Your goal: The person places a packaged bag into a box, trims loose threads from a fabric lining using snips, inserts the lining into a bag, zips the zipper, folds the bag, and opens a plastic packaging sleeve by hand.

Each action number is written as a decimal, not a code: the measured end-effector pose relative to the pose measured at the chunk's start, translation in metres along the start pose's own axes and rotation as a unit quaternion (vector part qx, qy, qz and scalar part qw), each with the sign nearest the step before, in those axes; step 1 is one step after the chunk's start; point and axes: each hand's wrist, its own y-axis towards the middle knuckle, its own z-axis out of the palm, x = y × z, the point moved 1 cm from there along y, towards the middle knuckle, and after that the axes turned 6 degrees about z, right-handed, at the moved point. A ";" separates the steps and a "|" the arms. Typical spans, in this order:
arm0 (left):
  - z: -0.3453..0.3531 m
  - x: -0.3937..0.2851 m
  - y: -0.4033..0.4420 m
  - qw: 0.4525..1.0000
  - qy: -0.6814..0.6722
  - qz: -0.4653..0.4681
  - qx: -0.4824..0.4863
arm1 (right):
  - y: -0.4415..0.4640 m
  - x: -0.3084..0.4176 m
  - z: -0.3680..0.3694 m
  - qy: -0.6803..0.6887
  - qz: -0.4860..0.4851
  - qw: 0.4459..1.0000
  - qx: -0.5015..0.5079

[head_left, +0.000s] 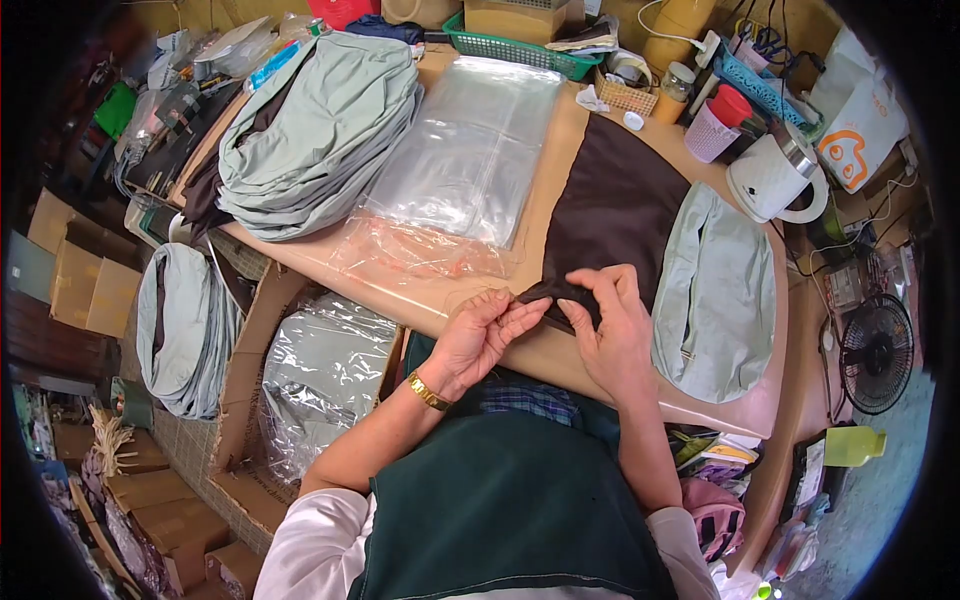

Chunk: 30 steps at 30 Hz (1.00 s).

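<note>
A dark brown piece of fabric (610, 215) lies spread on the table, its near corner reaching toward me. My left hand (480, 338), a gold watch on its wrist, pinches that corner between thumb and fingers. Just to the right, my right hand (605, 325) has its thumb and fingertips closed on the same fabric edge. Beside the brown cloth rests a folded pale grey-green fabric piece (715, 290) with a small metal zipper pull. Clear plastic bags (465, 145) are stacked flat to the left of the brown fabric.
A tall pile of grey-green fabric pieces (320, 135) occupies the table's left. Below it stands a cardboard box (240, 400) holding plastic-wrapped grey goods (330, 370). A white kettle (768, 178), a lilac cup (708, 135) and a green basket (520, 50) line the back. A black fan (877, 352) is far right.
</note>
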 end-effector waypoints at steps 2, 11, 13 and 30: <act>0.004 -0.001 -0.001 1.000 0.009 0.010 0.001 | -0.002 0.004 -0.004 -0.038 -0.018 0.999 0.008; -0.004 0.009 -0.002 0.995 0.009 0.043 0.086 | -0.006 0.022 -0.002 -0.129 -0.082 0.988 -0.012; 0.002 0.009 -0.004 0.996 0.019 0.043 0.081 | -0.004 0.021 -0.003 -0.090 -0.050 0.995 -0.003; -0.037 -0.010 -0.023 0.991 0.095 0.087 -0.038 | -0.001 -0.085 0.033 -0.087 0.094 0.991 0.045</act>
